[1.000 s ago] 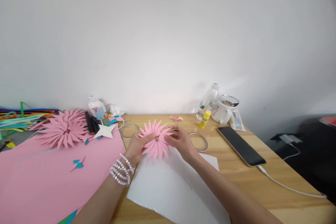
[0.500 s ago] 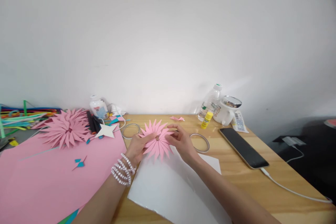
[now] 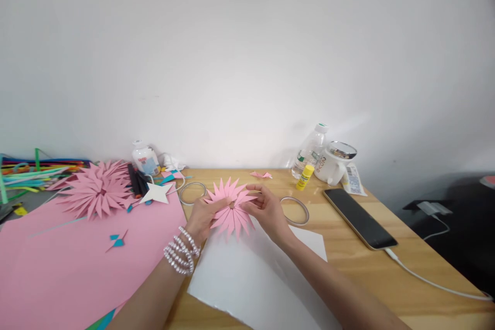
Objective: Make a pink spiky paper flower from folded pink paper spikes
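Pink paper: a small spiky paper flower (image 3: 231,210) was held just above the bench (image 3: 348,247), over the far edge of a white sheet (image 3: 251,278).
Left hand (image 3: 201,219): closed on the flower's left side, thumb on the front petals, fingers behind; a beaded bracelet (image 3: 181,253) sat on that wrist.
Right hand (image 3: 266,209): pinched the right-hand petals between thumb and fingertips, so both hands gripped the one flower.
Flower's state: its pointed petals fanned out all round a small centre, and to my eye it looked nearly shaped; the pinch on the right suggested those petals were being set or spread.
Done already, as I judged: a larger pink flower (image 3: 95,191) lay finished on the big pink sheet (image 3: 58,263) to the left, with a white paper star (image 3: 155,193) beside it.
Left to do, as I judged: the small flower had not been laid down or joined to anything, and I could not tell whether its centre was glued.
Close by: one tape ring (image 3: 192,192) lay just beyond the left hand and another tape ring (image 3: 294,210) just right of the right hand.
Further back: a yellow glue stick (image 3: 303,177), a clear bottle (image 3: 309,150) and a white mug (image 3: 334,162) stood by the wall.
Right side: a dark phone (image 3: 359,218) lay flat with its cable trailing off.
Far left: a heap of coloured strips (image 3: 34,170) lay at the bench's edge.
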A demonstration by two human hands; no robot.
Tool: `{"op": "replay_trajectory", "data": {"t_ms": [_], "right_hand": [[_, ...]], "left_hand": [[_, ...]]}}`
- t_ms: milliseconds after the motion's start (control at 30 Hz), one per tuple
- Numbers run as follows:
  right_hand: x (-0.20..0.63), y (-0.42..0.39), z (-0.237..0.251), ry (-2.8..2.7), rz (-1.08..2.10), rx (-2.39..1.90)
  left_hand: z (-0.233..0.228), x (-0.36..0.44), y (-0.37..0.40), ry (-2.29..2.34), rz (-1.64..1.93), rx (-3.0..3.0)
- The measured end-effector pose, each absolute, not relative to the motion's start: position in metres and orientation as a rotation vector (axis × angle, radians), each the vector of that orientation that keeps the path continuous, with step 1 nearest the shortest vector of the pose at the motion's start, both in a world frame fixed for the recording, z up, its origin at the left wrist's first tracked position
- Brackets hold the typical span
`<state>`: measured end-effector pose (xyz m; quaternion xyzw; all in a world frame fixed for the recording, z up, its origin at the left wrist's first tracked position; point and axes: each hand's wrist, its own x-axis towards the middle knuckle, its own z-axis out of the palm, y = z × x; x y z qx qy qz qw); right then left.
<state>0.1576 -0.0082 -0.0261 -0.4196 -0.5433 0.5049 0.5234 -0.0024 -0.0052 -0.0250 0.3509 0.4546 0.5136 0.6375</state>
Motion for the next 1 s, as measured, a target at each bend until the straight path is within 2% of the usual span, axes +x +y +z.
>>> {"op": "replay_trajectory", "data": {"t_ms": [367,533,733,1000], "right_hand": [[0.1482,-0.0082,-0.0292,-1.26,1.053,-1.148],[0.148,-0.0091,-0.0315,-1.201,1.126,-1.117],[0.1506,-0.0101,-0.0324,-1.139,1.266,-1.052],[0.1518,-0.01,-0.0263,-1.211,1.209,-1.037]], "left_hand": [[-0.024,-0.0007,-0.0051,1.106,1.181,0.834],[-0.0214,0.0011,-0.0079,0.971,1.144,0.788],[-0.0211,0.0021,-0.009,1.037,1.149,0.809],[-0.0189,0.0028,-0.0094,1.028,1.14,0.807]]}}
